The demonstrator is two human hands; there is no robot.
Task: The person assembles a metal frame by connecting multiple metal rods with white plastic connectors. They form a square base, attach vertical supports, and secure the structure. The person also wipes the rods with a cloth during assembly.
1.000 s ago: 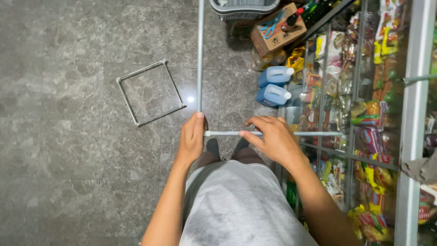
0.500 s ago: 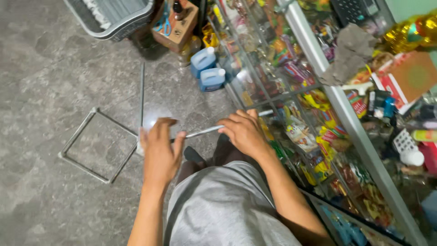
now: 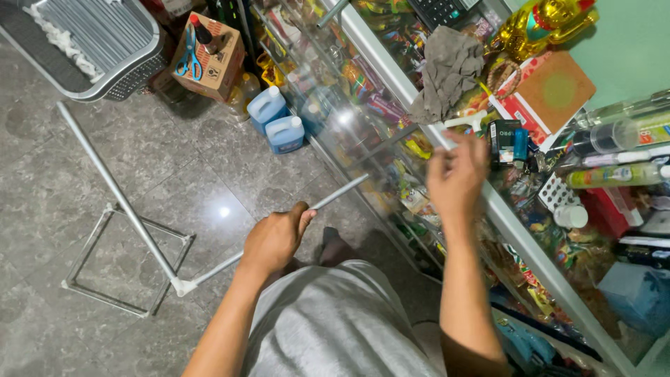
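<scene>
Two hands split the work: the left hand (image 3: pixel 274 241) should keep its closed grip steady on the white tube (image 3: pixel 272 241) above the floor (image 3: pixel 209 167) while the raised right hand (image 3: pixel 457 178), fingers blurred so I cannot tell its grip, reaches the counter (image 3: pixel 433 129) with care.

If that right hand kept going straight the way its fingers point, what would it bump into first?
Most likely the small white connector piece lying on the glass counter, just beyond the right hand; the grey cloth lies further along. Motion blur makes depth uncertain.

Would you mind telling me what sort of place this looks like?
Probably a small shop: a glass display counter packed with colourful packaged goods, a calculator on top, and blue jugs on the floor.
</scene>
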